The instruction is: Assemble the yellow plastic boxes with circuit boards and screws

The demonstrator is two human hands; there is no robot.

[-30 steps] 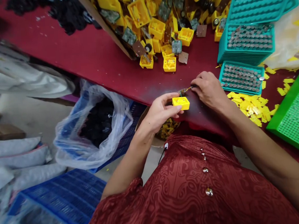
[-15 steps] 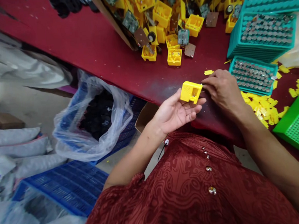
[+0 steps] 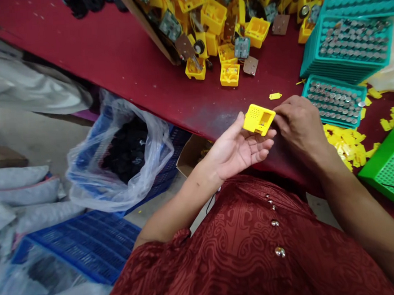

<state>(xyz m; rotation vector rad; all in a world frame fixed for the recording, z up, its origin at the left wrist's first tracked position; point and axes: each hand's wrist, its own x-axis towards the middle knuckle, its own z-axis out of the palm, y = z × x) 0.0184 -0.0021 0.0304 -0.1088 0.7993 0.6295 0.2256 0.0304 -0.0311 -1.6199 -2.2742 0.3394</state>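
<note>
A small yellow plastic case (image 3: 254, 116) with a patch of tiny holes and an open compartment rests in my left hand (image 3: 234, 151), its thumb and fingers holding the case by the edge. My right hand (image 3: 298, 120) is at the case's right end, thumb and fingers pinched together; what they hold, if anything, is hidden. Beyond the case a loose yellow cover piece (image 3: 275, 96) lies on the red table. Just right of my right hand is a teal tray (image 3: 361, 122) of button cells, with a heap of yellow cover pieces (image 3: 347, 145) in front of it.
Several yellow cases with circuit boards (image 3: 229, 74) are piled at the back of the red table (image 3: 85, 52). Stacked teal trays (image 3: 315, 63) stand back right, a green perforated basket (image 3: 388, 156) at right. Left of the table edge sits a plastic-lined blue crate (image 3: 158, 177) holding black items.
The yellow case has shifted slightly right and turned so that its perforated face shows more. My right hand has moved a little right and down, still at the case's end.
</note>
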